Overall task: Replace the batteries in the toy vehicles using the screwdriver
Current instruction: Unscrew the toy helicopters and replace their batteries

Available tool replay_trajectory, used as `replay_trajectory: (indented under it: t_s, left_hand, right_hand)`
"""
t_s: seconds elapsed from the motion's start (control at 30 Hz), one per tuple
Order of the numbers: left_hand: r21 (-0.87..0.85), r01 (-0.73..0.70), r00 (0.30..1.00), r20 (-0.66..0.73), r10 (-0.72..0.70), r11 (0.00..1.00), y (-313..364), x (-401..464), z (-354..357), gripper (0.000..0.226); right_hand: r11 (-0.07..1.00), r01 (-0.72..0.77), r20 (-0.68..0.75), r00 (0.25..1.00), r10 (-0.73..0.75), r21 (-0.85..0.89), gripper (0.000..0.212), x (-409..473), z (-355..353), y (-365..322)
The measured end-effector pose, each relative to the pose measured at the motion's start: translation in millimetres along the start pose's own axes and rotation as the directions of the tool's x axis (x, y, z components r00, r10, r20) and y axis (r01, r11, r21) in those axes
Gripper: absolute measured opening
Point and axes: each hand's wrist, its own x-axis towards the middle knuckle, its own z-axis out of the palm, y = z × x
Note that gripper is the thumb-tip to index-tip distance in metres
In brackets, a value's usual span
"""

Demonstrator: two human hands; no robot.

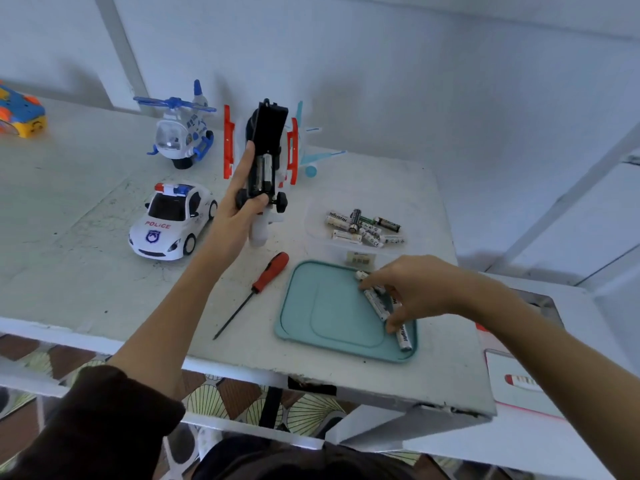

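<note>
My left hand [239,209] grips a toy plane [268,133] and holds it upside down above the table. The plane's black underside faces me between red wings, and its battery bay [263,171] is open with cells showing inside. My right hand [422,289] reaches down onto a teal lid [322,306]. Its fingers and thumb curl round a few white batteries [375,303] lying there, and one more battery [404,339] lies by the thumb. A red-handled screwdriver [270,271] lies on the table between my arms, tip toward me.
A clear tub [317,209] with several batteries stands behind the lid. A police car [173,220], a blue-white helicopter [180,133], a pale blue plane [313,157] and an orange car [20,112] stand on the white table [69,209]. The table's front edge is close to me.
</note>
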Motion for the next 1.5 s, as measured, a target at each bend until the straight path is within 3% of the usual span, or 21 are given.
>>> replay_trajectory:
  t_s: [0.13,0.23,0.33,0.43,0.5,0.63,0.7,0.8,0.93,1.07,1.23,1.4,1.5]
  left_hand:
    - [0.008,0.014,1.000,0.005,-0.014,1.000,0,-1,0,0.067]
    - [0.008,0.016,1.000,0.012,-0.016,1.000,0,-2,0,0.067]
    - [0.003,0.021,1.000,0.012,-0.021,1.000,1,-3,-1,0.068]
    - [0.006,0.030,0.999,0.010,-0.030,1.000,1,-4,0,0.069]
    - [0.014,0.031,1.000,-0.001,-0.031,0.999,2,-4,1,0.068]
    - [0.004,0.028,0.999,-0.025,-0.028,1.000,3,-5,0,0.067]
    - [-0.006,0.029,0.999,-0.032,-0.029,1.000,2,-5,-2,0.068]
    - [-0.024,0.020,0.999,-0.043,-0.021,1.000,1,-3,-5,0.068]
    - [-0.041,0.023,0.998,-0.049,-0.025,0.999,-1,-1,-7,0.068]
    - [-0.047,0.019,0.999,-0.048,-0.021,0.999,-3,0,-9,0.066]
    - [-0.062,0.022,0.999,-0.038,-0.024,0.998,-1,1,-8,0.067]
    - [-0.054,0.022,0.999,-0.031,-0.024,0.998,-2,2,-8,0.066]
    - [-0.078,0.026,0.999,-0.036,-0.029,0.997,-4,2,-9,0.066]
  right_hand:
    - [1.000,0.022,-0.072,0.997,-0.022,-0.005,0.061,3,5,-2]
    - [0.964,0.109,-0.182,0.981,-0.066,0.241,0.049,6,4,-1]
    - [0.767,0.213,-0.305,0.952,-0.023,0.605,0.043,10,-4,-3]
    - [0.553,0.347,-0.421,0.907,0.008,0.758,0.048,18,-23,-13]
    - [0.546,0.403,-0.487,0.873,0.011,0.735,0.042,30,-41,-20]
    - [0.735,0.388,-0.610,0.791,0.043,0.555,0.026,63,-73,-33]
    - [0.766,0.395,-0.681,0.729,0.075,0.507,0.014,78,-83,-41]
    - [0.811,0.408,-0.764,0.641,0.074,0.420,0.015,97,-94,-50]
    - [0.781,0.437,-0.805,0.577,0.137,0.446,0.020,112,-99,-62]
    - [0.663,0.486,-0.795,0.533,0.291,0.569,0.025,120,-96,-74]
    - [0.573,0.519,-0.769,0.492,0.408,0.635,0.017,127,-93,-82]
    - [0.608,0.517,-0.790,0.494,0.363,0.603,0.013,131,-94,-86]
    - [0.687,0.507,-0.839,0.451,0.303,0.520,0.013,135,-94,-83]
